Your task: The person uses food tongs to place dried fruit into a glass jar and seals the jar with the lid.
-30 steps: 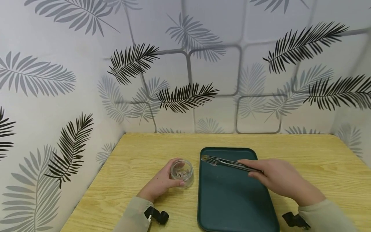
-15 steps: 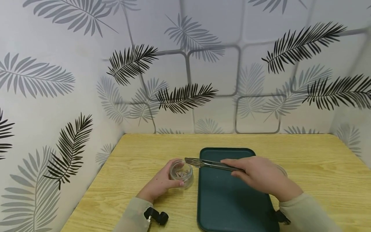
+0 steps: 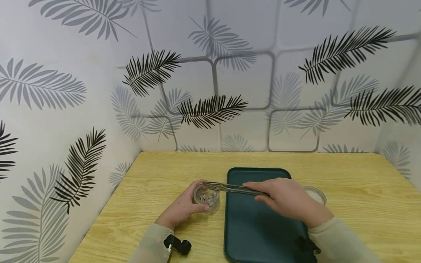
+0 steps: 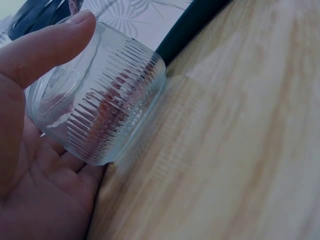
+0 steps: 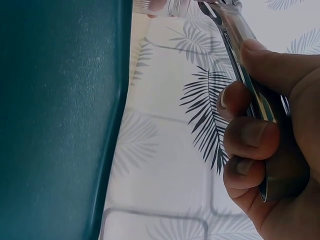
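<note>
My left hand (image 3: 180, 209) curls its thumb and fingers round a small clear glass jar (image 3: 215, 207) that stands on the table left of the tray. Ribbed glass (image 4: 112, 95) shows in the left wrist view, with reddish-brown pieces (image 4: 107, 112) behind it. From above, the pieces look like small pale strips at the bottom. Metal tongs (image 3: 231, 188) are gripped by my right hand (image 3: 289, 199) above the tray, their tips over the jar's mouth. Fingers and thumb wrap the tongs' handle (image 5: 282, 170) in the right wrist view. Whether the tips hold anything cannot be told.
A dark green rectangular tray (image 3: 260, 226) lies on the wooden table (image 3: 177, 164) between the hands. Behind my right wrist stands a round clear container (image 3: 319, 195), partly hidden, pale inside. The patterned wall (image 3: 243, 128) rises at the table's back edge.
My right hand has carried the tongs leftward from above the tray until their tips are over the jar. The round container has come into view behind the wrist. My left hand stays put.
</note>
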Demonstrator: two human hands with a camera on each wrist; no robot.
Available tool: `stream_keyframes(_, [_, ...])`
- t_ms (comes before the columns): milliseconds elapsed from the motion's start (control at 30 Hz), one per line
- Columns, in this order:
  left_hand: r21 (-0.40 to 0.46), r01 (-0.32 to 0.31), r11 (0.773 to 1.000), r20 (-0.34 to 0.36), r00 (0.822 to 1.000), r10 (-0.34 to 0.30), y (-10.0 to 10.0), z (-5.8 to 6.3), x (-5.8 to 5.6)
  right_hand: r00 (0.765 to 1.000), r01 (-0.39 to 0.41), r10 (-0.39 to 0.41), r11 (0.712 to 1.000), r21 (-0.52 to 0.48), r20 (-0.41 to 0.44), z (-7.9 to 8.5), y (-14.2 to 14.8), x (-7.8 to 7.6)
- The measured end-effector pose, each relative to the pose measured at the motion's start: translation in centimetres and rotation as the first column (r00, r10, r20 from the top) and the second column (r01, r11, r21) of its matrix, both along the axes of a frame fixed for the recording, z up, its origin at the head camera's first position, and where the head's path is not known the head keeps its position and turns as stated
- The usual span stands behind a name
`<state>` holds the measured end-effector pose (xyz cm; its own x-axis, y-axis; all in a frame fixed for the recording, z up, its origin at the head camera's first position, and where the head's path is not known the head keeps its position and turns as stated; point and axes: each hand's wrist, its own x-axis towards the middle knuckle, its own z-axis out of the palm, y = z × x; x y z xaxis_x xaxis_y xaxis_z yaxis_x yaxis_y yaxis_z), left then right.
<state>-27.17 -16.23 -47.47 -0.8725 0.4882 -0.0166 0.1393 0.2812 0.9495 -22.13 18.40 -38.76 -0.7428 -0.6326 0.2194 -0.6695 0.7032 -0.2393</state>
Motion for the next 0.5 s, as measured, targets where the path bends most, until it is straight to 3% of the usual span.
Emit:
stream_keyframes(300, [-0.017,-0.03,0.999,0.003,1.0,0.03,-0.2,0.1,0.2,1.0,0.007,-0.007,1.0,-0.018,-0.005,0.2,-0.6,0.1])
stream_keyframes(500, [0.008,0.004,1.0,-0.024,1.0,-0.004,0.0,-0.2,0.1,0.988,0.131,-0.128,0.991,-0.032,0.084,-0.2,1.4,1.0])
